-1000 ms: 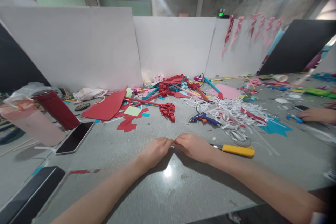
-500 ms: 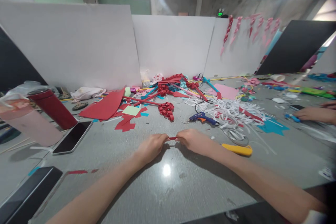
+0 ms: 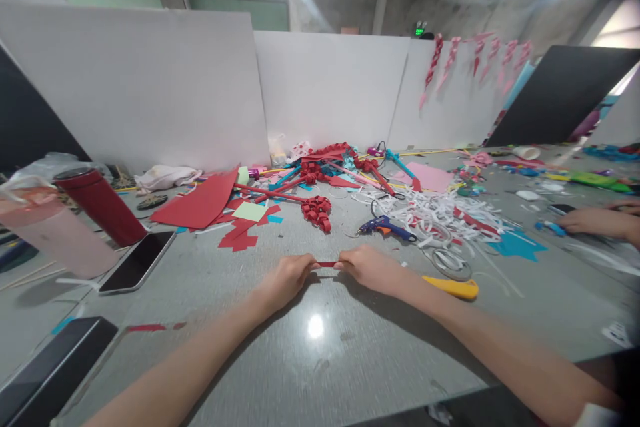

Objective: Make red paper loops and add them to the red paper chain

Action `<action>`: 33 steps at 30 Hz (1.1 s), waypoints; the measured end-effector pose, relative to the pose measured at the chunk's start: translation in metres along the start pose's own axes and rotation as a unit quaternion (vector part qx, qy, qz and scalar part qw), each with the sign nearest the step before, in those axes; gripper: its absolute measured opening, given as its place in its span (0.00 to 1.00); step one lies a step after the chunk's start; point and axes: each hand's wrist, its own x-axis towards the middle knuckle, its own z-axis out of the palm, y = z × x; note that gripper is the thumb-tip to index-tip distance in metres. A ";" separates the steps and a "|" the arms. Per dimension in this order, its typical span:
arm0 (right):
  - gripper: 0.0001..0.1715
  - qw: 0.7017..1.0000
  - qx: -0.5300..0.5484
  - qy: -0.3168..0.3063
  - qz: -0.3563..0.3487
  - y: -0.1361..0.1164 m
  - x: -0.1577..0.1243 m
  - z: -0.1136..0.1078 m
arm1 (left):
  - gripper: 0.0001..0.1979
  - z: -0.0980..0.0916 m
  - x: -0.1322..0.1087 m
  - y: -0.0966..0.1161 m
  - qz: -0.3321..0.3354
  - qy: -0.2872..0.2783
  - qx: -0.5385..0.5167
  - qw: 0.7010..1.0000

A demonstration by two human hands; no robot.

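My left hand (image 3: 286,277) and my right hand (image 3: 369,265) rest on the grey table (image 3: 320,353), fingertips facing each other. Both are closed in a pinch on the ends of a short red paper strip (image 3: 327,264) stretched between them. A yellow utility knife (image 3: 453,287) lies just right of my right wrist. A blue glue gun (image 3: 386,227) and a red folded paper bow (image 3: 317,211) lie a little beyond my hands.
A phone (image 3: 136,261), red flask (image 3: 103,205) and pink drink cup (image 3: 57,230) stand at the left, a dark tablet (image 3: 47,373) at the near left corner. White paper shreds (image 3: 440,217) and red paper scraps (image 3: 200,203) spread behind. Another person's hand (image 3: 595,220) rests at the right edge.
My hands have drawn slightly apart, so the red strip now shows between the fingertips where they were touching a second ago.
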 end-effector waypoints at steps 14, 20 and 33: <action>0.21 1.000 -0.004 0.000 0.012 -0.002 0.000 -0.002 | 0.16 -0.003 0.006 -0.001 -0.108 0.052 -0.118 0.986; 0.19 1.000 -0.013 -0.013 0.019 -0.004 0.000 -0.005 | 0.15 -0.003 0.007 0.000 -0.132 0.069 -0.153 0.977; 0.20 1.000 -0.008 -0.012 0.028 -0.002 -0.002 -0.005 | 0.16 -0.005 0.009 0.007 -0.200 0.100 -0.195 0.955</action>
